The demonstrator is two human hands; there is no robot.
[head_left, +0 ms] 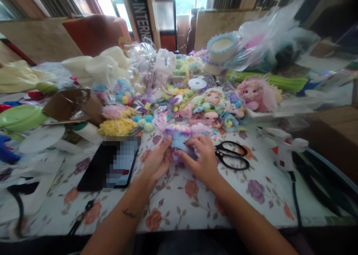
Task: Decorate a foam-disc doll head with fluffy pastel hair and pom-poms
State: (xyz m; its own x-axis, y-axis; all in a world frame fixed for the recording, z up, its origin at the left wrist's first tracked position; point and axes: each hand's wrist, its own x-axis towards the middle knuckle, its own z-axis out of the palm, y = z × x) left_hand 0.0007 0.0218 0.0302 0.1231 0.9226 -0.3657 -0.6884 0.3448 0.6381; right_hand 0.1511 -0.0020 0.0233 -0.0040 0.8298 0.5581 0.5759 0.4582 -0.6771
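Green plastic lid (21, 117) at the table's left edge, with a brown cardboard box (71, 105) just beyond it toward the middle. Cream foam shapes (95, 65) heaped near the far left corner. Yellow fluff (116, 127) and pink fluff (113, 111) side by side in front of the box, and a black phone (107, 165) lying flat nearer the front edge on the floral tablecloth (179, 199). Left hand (156, 159) at the table's middle, fingers curled and closed on the left side of a soft pastel bundle (179, 137) in blue, purple and pink. Right hand (203, 158) pressed against the bundle's right side, fingers bent over it, gripping it too. Bundle resting on the cloth between both hands, just in front of a pile of doll heads (212, 105). Black scissors (232, 155) lying just right of the right hand, blades shut. Pink plush doll (256, 94) farther back. White glue gun (285, 148) toward the right edge, its black cord trailing to the front edge. Blue frilled tub (222, 46) near the far edge.
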